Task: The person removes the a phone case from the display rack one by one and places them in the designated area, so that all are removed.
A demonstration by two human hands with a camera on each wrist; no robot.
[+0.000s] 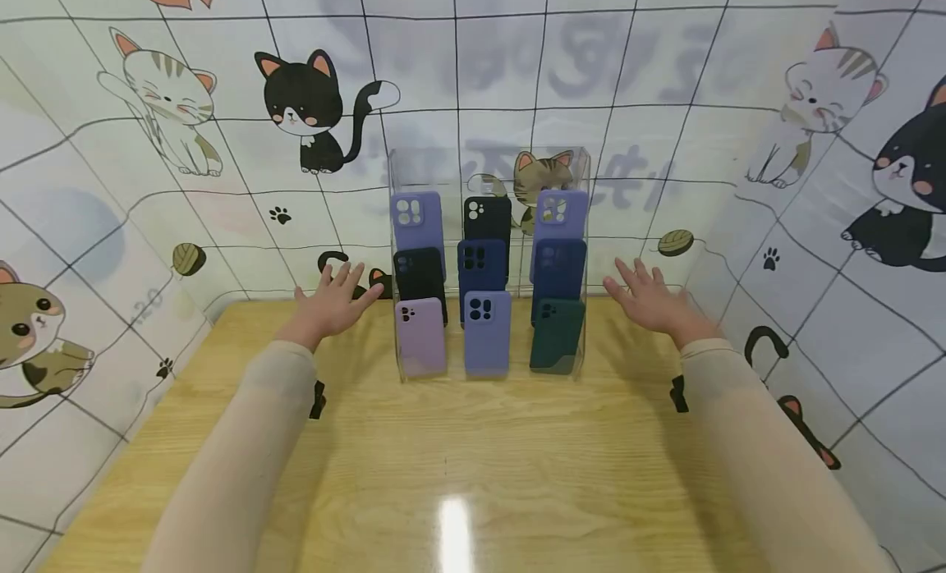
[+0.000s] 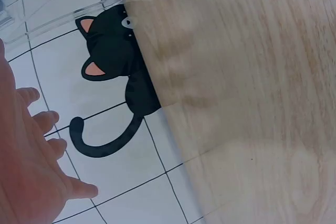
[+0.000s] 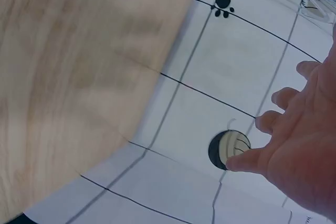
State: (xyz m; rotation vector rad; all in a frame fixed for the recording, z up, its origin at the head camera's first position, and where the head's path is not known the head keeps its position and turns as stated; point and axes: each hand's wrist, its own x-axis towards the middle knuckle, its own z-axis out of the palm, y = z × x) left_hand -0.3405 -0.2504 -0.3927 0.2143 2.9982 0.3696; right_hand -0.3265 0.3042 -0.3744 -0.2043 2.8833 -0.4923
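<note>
Wooden surface [image 1: 473, 474], cat-print walls. Clear rack [image 1: 489, 167] of phone cases at back centre. Left hand [image 1: 332, 304] and right hand [image 1: 650, 298] flank rack, fingers spread, holding nothing, not touching it.

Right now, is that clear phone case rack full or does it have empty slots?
Full: the clear rack shows nine phone cases, three rows of three, no gap.

phone cases [image 1: 487, 331]: 9, three rows of three | clear display stand [image 1: 584, 228]: 1 | hands [image 1: 332, 306]: 2
</note>
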